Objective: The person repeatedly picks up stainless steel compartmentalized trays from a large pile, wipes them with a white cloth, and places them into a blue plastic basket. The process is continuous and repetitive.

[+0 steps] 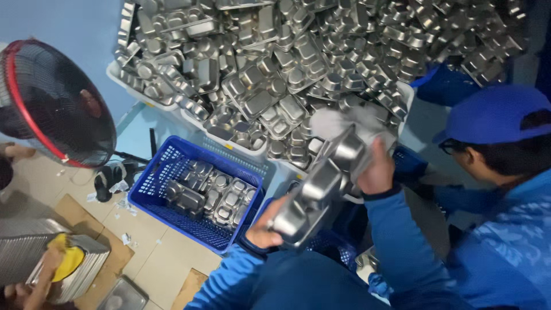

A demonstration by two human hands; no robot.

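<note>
Left hand (263, 228) is closed on the lower end of a stainless compartment tray (321, 186), thumb over the rim; right hand (376, 172) is clenched on a white cloth (344, 121), pressing it on the tray's upper end. Tray sits tilted, held in the air above the lap, w/ its top end just in front of the heap and its low end near the blue crate (150, 185). Judgement on doing the wipe well: keep the left grip firm at the rim so the tray doesn't swing, work the cloth into each well & corner rather than only across the flat ribs, and turn the tray to catch the underside; the edges look thin, so fingers are better kept off them. Counts: 1 tray in hand, 1 cloth, 2 hands at work. Blue crate: 1 clearly seen, w/ approx 5–6 trays lying in it, overlap makes an exact no. hard. Heap of trays (298, 63) behind: far too many to count, dozens at least, spilling over white tubs (123, 80). 1 fan w/ red rim (54, 100) at left. Stack of flat metal lids (23, 247) bottom left, no. unclear, w/ another person's hand holding a yellow cloth (68, 258) on it. A co-worker in a blue cap (493, 115) bends in at right.
</note>
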